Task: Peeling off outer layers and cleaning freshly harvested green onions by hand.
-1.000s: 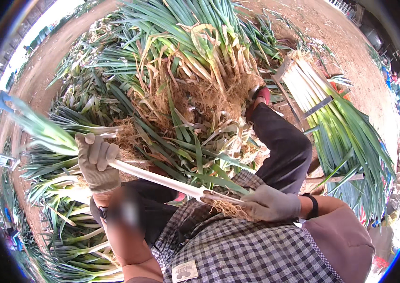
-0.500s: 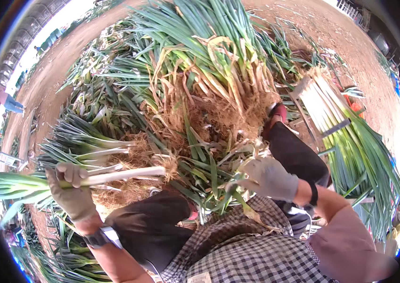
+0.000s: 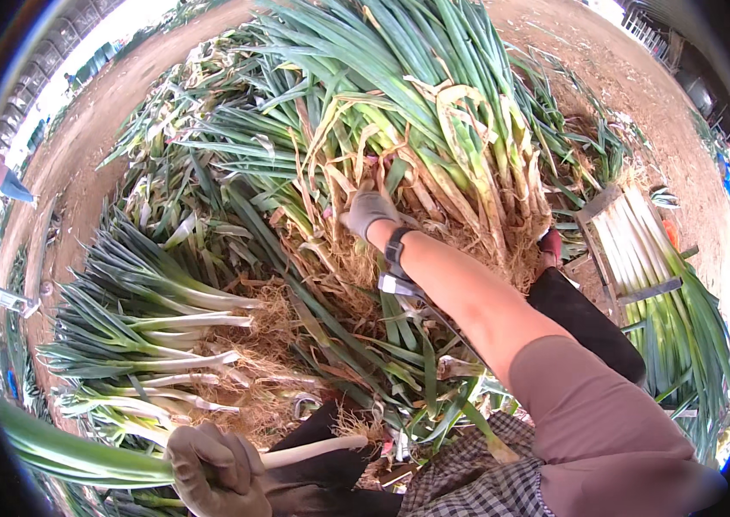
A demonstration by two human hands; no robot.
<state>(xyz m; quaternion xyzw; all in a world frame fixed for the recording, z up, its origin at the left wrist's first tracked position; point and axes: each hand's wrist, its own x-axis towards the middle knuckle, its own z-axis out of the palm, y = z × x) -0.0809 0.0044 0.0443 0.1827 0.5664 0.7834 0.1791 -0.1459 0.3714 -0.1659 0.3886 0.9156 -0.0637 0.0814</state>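
My left hand (image 3: pixel 214 470), in a grey glove, is closed around a leek (image 3: pixel 313 450) at the lower left. Its white shank and roots point right, and its green leaves trail off to the left. My right arm stretches forward across the view. At the front of a large heap of untrimmed leeks (image 3: pixel 468 129), my gloved right hand (image 3: pixel 371 212) is curled against the stalks near their roots. Its fingertips are partly hidden among dry leaves. Cleaned leeks (image 3: pixel 184 320) with bare white shanks lie in a row at the left, roots toward the middle.
A wooden frame (image 3: pixel 654 290) at the right holds a bundle of white-shanked leeks (image 3: pixel 684 345). Stripped leaves (image 3: pixel 382 353) litter the space by my legs. Brown dirt ground (image 3: pixel 589 52) lies beyond the heap. A person (image 3: pixel 7 177) is at the far left.
My right hand has moved from near my lap up to the leek heap. My left hand has come down and nearer with its leek. The view has shifted, showing more of the cleaned row.
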